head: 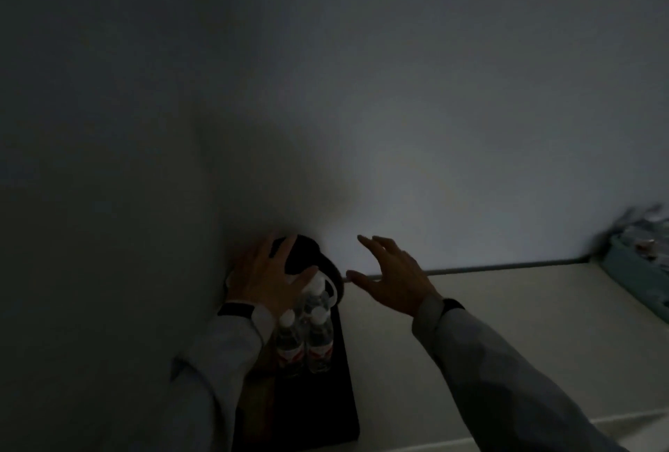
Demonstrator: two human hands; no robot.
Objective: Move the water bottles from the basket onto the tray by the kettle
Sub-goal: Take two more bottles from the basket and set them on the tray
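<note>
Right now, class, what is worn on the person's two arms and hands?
Both arms wear long, loose, pale grey sleeves. A dark band circles each wrist at the cuff, broad and clear on the left hand, only partly visible by the right hand. Both hands are bare, without gloves. The dim light hides any rings.

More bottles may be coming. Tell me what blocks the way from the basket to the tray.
Nothing visible does. Bare counter lies between the basket at far right and the tray. The right hand hovers open above it.

Clear water bottles (318,339) with white caps and red labels, black tray (340,401), black kettle (307,256).
</note>
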